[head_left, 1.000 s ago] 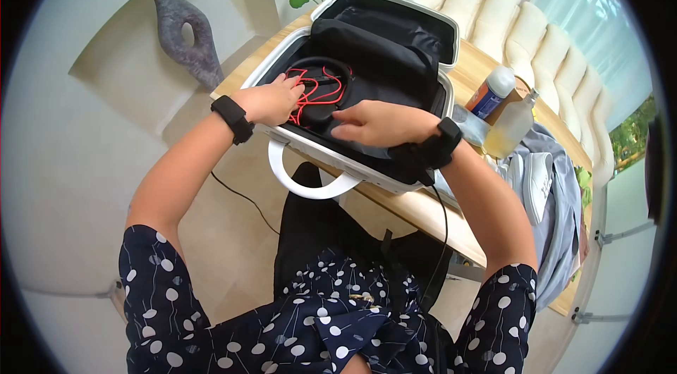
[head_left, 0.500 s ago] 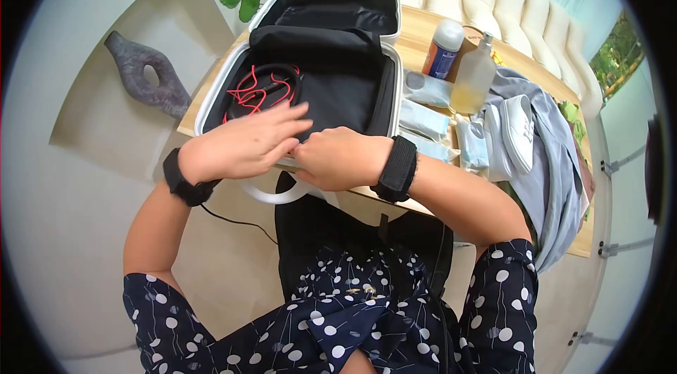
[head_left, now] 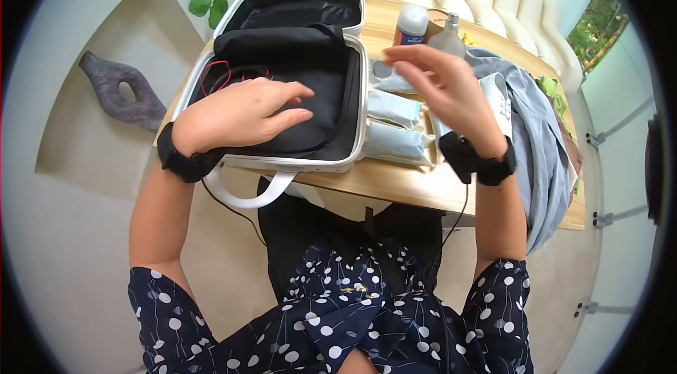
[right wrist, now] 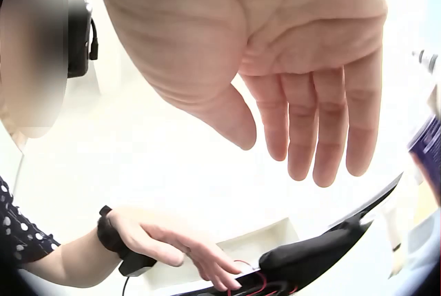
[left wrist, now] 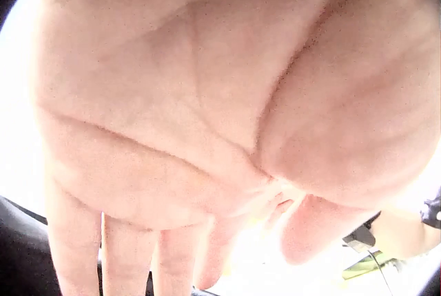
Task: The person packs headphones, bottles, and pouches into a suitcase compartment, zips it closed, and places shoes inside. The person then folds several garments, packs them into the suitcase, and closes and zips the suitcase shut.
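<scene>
An open white case [head_left: 358, 102] with black lining stands on the table, its lid tipped back. Red and black cables [head_left: 216, 78] lie in its left part, partly covered by my left hand [head_left: 236, 114], which hovers over the front left of the case, fingers extended and holding nothing. My right hand [head_left: 448, 92] is raised over the packets and the bottles to the right of the case. In the right wrist view the fingers of that hand [right wrist: 303, 96] hang straight with nothing held. The left wrist view shows the bare palm of my left hand [left wrist: 179, 117].
Right of the case lie pale blue packets [head_left: 395, 140], a spray can [head_left: 411, 25], a clear bottle [head_left: 448, 37], a white shoe [head_left: 497, 95] and grey-blue cloth [head_left: 539, 162]. The white handle [head_left: 257, 198] sticks out over the front edge of the wooden table [head_left: 395, 187].
My right hand has left the front of the case and moved right and up over the packets. The left hand stays near the case's front left. The view has shifted to the right.
</scene>
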{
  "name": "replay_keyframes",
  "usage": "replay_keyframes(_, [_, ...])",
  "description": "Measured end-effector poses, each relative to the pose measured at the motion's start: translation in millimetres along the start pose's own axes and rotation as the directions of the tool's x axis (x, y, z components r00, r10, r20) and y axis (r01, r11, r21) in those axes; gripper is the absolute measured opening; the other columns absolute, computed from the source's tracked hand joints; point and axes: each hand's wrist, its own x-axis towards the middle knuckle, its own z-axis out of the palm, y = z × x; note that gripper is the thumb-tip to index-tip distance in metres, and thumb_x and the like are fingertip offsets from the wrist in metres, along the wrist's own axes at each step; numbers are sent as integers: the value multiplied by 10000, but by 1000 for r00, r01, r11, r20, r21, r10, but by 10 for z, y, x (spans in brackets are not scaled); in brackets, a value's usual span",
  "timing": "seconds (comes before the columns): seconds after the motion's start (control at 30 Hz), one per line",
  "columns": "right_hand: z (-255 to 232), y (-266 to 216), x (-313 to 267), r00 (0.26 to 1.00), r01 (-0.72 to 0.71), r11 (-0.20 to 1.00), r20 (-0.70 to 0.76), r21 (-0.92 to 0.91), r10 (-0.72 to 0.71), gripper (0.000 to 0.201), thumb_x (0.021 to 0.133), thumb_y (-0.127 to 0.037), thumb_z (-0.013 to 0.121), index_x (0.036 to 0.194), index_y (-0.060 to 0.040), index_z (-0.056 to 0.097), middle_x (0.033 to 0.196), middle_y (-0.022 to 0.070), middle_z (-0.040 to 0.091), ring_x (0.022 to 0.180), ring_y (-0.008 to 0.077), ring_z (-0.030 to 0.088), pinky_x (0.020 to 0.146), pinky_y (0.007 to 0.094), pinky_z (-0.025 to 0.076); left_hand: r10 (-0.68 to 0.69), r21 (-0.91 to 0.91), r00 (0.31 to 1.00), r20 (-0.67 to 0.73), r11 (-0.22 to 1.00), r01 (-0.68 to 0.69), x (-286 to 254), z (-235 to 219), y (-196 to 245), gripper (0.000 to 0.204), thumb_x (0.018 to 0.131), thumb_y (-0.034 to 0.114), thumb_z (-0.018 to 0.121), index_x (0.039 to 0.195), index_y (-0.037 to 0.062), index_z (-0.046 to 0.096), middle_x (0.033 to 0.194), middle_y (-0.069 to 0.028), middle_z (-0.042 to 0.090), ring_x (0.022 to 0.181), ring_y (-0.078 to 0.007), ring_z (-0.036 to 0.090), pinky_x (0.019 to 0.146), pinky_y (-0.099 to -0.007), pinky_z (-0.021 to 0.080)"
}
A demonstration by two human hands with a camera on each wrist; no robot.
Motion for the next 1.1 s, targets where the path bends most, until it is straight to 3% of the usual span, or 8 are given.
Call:
replay_keyframes(0.27, [-851,212,122,952,-167,952,-292,-255,89,249,879,-213,586,1008,-13,661,786,50,657,700,98,594,597,234,454,67,-108,990,123,993,-53,461,18,204,347,926,241,501,1153,-20,529,990,-184,649,932,-309,623,797,-356,489])
replay_keyframes(0.3, [-946,264,143,949,-172,942,-305,-287,80,258,875,-219,590,1008,-10,660,785,51,657,702,102,597,602,239,458,162,-170,987,26,973,-155,486,131,121,355,910,268,505,1089,-30,573,844,-211,651,750,-338,624,695,-369,488])
replay_keyframes(0.33, [-1035,331,171,946,-173,932,-317,-319,67,267,871,-225,594,1009,-7,658,784,51,657,704,106,601,608,243,461,90,-188,983,158,980,-60,489,111,165,360,926,240,496,1161,-31,525,999,-180,645,918,-309,619,809,-354,485])
replay_keyframes(0.47, [-1160,593,285,941,-230,906,-319,-355,114,284,862,-244,600,998,-2,656,820,75,671,726,148,623,648,266,486,231,-138,972,46,965,-223,497,343,7,368,918,253,507,1139,-39,545,1027,-180,623,940,-306,601,827,-349,473])
replay_keyframes(0.53, [-1115,706,327,968,-150,881,-246,-448,40,292,858,-251,598,990,4,652,875,114,678,757,198,638,697,290,502,155,-256,985,76,958,-131,504,338,7,358,917,246,510,1127,-40,554,1013,-175,630,916,-289,610,809,-341,478])
replay_keyframes(0.83, [-847,958,681,978,-200,814,-161,-546,132,485,801,-413,630,1122,-51,608,996,152,644,949,283,602,826,347,465,118,-309,993,-2,944,-113,534,404,10,300,907,202,519,1067,-44,581,925,-171,647,832,-266,625,745,-327,485])
replay_keyframes(1.07, [-844,784,564,989,-139,764,-42,-630,145,391,752,-317,680,1010,-31,613,932,156,640,882,274,605,793,343,468,115,-315,993,-35,942,-120,562,445,-20,276,905,193,523,1041,-39,584,902,-161,645,807,-255,621,723,-326,485])
replay_keyframes(1.1, [-857,741,536,975,-172,782,8,-599,221,372,747,-308,689,978,-28,610,903,144,635,833,257,604,759,338,475,116,-316,993,-35,941,-121,563,441,-22,276,905,195,524,1040,-38,584,895,-158,644,803,-252,620,721,-326,484])
